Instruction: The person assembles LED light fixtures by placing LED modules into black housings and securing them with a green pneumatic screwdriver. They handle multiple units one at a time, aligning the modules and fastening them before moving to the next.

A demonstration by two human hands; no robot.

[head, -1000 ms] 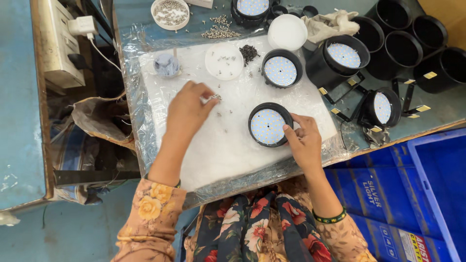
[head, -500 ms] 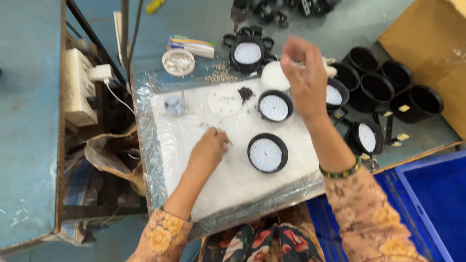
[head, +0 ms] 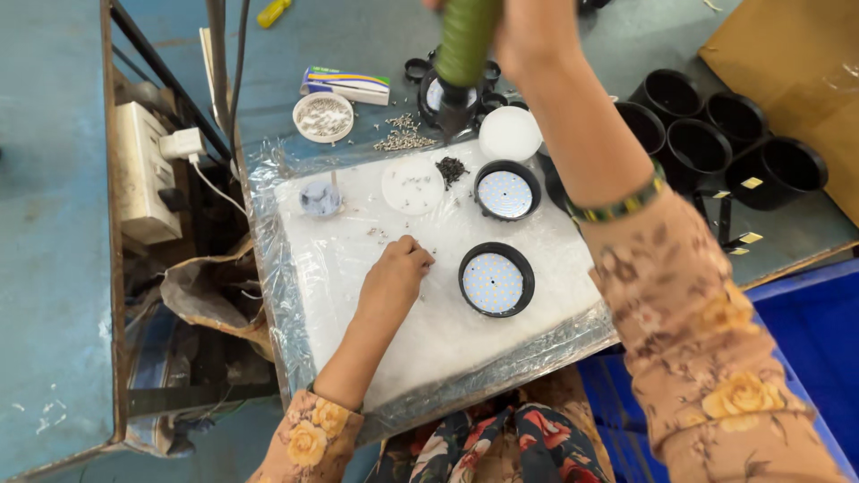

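Observation:
My left hand (head: pixel 395 276) rests on the white foam pad (head: pixel 349 295), fingers pinched over small loose screws (head: pixel 428 252). My right hand (head: pixel 528 31) is raised high at the top of the view, gripping a green-handled power screwdriver (head: pixel 465 49) whose tip points down. A round black lamp housing with a white LED disc (head: pixel 496 280) lies on the pad just right of my left hand. A second one (head: pixel 506 190) lies behind it.
A white dish of screws (head: pixel 323 116), a scattered screw pile (head: pixel 403 136), a white round lid (head: pixel 412 186) and a white diffuser (head: pixel 510 132) sit at the back. Several empty black housings (head: pixel 716 134) stand at the right. A blue crate (head: pixel 796 340) is below right; a power strip (head: pixel 143 170) at left.
My right hand left the near lamp housing, rose to the top and now holds the green screwdriver. My left hand slid across the pad toward the loose screws.

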